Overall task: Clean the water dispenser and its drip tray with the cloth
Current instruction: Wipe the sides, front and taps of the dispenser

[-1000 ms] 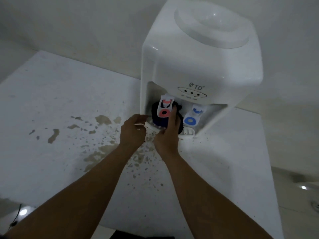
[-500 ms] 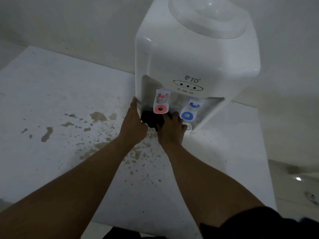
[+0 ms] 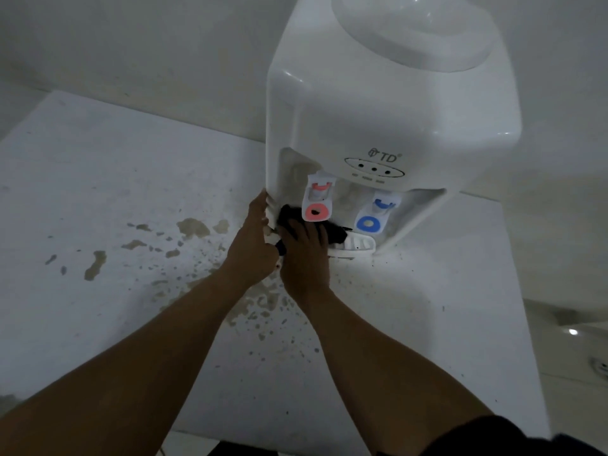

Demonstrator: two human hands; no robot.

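Dispenser, white, stands at the back of our white table, by the wall. Our left hand holds its front left corner, thumb up along the edge and fingers bent round it. Our right hand presses the dark cloth down on the tray with fingers laid flat on top, just under the red tap. Beside it hangs the blue tap. Brown spots mark the table near our arms.
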